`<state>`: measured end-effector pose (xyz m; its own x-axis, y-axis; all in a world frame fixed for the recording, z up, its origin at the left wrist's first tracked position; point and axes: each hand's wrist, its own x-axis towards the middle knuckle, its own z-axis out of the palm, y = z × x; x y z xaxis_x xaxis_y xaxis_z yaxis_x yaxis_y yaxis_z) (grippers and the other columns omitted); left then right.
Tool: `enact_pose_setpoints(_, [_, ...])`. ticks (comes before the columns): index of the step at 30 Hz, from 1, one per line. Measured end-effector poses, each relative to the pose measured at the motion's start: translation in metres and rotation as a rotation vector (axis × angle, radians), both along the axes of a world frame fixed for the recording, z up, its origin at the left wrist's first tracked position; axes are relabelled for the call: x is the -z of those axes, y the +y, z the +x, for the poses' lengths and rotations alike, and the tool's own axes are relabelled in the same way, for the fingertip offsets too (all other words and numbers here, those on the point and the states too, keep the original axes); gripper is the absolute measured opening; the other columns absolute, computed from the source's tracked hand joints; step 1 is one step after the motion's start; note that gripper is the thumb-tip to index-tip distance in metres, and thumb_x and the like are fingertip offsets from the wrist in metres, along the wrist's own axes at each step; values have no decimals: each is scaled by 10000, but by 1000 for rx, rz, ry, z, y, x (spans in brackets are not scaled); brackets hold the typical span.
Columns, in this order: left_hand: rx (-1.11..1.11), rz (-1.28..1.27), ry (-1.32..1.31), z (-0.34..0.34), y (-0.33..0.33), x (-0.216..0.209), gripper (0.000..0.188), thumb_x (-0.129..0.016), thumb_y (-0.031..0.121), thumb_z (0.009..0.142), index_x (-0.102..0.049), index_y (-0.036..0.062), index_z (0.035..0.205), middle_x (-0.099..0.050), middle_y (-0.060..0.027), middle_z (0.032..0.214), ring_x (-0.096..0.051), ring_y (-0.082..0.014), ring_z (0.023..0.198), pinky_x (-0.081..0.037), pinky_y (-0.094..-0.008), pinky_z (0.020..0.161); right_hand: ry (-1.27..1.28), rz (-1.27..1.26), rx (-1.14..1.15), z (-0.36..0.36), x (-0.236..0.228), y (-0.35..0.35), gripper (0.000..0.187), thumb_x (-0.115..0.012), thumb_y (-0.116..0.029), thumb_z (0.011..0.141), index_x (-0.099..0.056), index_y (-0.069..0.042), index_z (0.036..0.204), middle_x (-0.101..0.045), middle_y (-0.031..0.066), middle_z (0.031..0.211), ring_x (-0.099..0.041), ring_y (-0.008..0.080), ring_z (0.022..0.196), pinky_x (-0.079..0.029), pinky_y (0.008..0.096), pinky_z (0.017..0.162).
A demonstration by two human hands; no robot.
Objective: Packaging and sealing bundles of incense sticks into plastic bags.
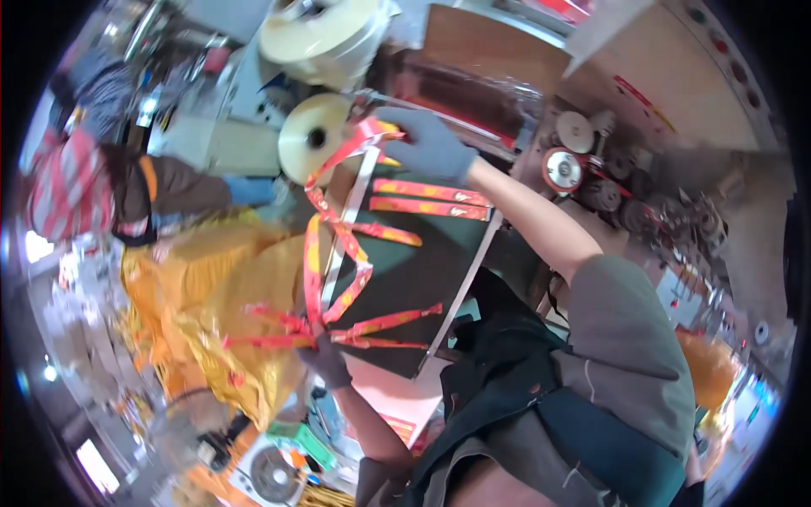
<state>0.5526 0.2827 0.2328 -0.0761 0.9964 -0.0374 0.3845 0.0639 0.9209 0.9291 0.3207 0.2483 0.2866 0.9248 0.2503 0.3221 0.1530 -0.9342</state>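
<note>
1. While several red-and-yellow strips [312,270] are bunched in the left hand [328,362], the gathering is judged to be only partway along.
2. Done, as far as shown: lengths are brought together at one crossing point, with ends splayed to both sides.
3. Remaining: a loose, looped stretch between the hands is not yet bunched; two flat strips [431,191] are left unheld on the worktop [397,287].
4. Look: narrow, thin, ribbon-like, slightly shiny, red with yellow patches. Held lengths are twisted and bent; the flat pair is straight, laid side by side.
5. Location: held lengths are draped across the worktop's metal edge [360,186], some ends extended over yellow plastic [194,296].
6. Hands: both gloved. Left fingers are closed around the bunch; right hand [429,145] is curled, a strip seemingly pinched. Exact fingertip contact cannot be told.
</note>
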Motion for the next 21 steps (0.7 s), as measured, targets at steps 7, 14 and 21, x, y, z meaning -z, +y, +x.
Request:
enact_pose_setpoints(7, [69, -10, 95, -2, 0, -11, 403, -550, 26, 858, -428, -23, 1239, -525, -84, 1148, -518, -133, 1028, -424, -259, 865, 118, -172, -480, -33, -6, -31, 483, -697, -203, 769, -538, -41, 1195, -556, 60, 1049, -512, 185, 984, -385, 297, 885])
enact_pose_setpoints(14, [165, 56, -79, 19, -1, -21, 217, -612, 44, 825, -559, -4, 1030, -579, -16, 857, -548, -104, 763, -449, -252, 678, -101, -89, -476, -88, -13, -20, 657, -709, -310, 720, -456, -103, 1290, -503, 124, 1130, -499, 272, 1029, -399, 342, 886])
enact_pose_setpoints(21, [-73, -1, -561, 38, 10, 6, 181, -615, 45, 820, -575, 12, 994, -602, -18, 903, -551, -82, 808, -446, -231, 729, -272, -256, -563, -149, 25, 0, 681, -737, -363, 701, -483, -30, 1237, -547, 143, 1178, -504, 260, 1137, -390, 354, 956])
